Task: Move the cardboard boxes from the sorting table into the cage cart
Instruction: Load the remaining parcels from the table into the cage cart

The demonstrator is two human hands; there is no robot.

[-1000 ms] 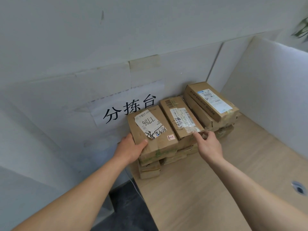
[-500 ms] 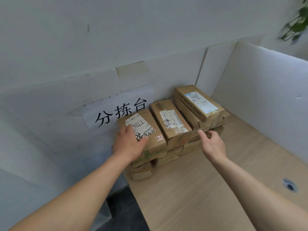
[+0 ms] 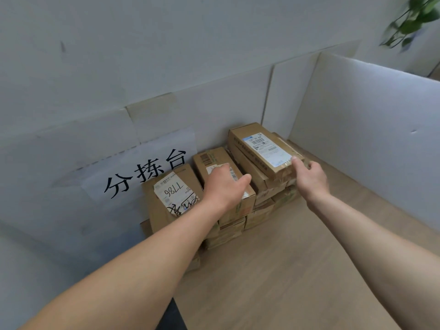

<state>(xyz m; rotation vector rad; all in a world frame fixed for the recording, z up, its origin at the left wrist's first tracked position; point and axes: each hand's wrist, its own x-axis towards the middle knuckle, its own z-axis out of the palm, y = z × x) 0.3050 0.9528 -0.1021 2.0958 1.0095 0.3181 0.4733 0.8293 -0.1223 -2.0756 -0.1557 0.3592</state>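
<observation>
One box (image 3: pixel 217 156) under left hand (image 3: pixel 226 184); right hand (image 3: pixel 309 177) grips rightmost box (image 3: pixel 259 146).

Pale grey wall (image 3: pixel 166 32), white partition panels (image 3: pixel 369 120), taped paper sign (image 3: pixel 142 172), leafy plant (image 3: pixel 414 17)

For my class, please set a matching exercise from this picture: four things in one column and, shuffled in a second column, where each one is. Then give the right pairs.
Column A
1. brown cardboard box with the handwritten 7786 label
2. brown cardboard box with the blue-and-white printed label
3. white paper sign with black characters
4. green leafy plant

Column B
a. upper right corner of the view
b. fixed upright behind the boxes
c. leftmost of the top boxes
d. highest of the boxes, its near end gripped by the right hand

Pairs: 1-c, 2-d, 3-b, 4-a
</observation>
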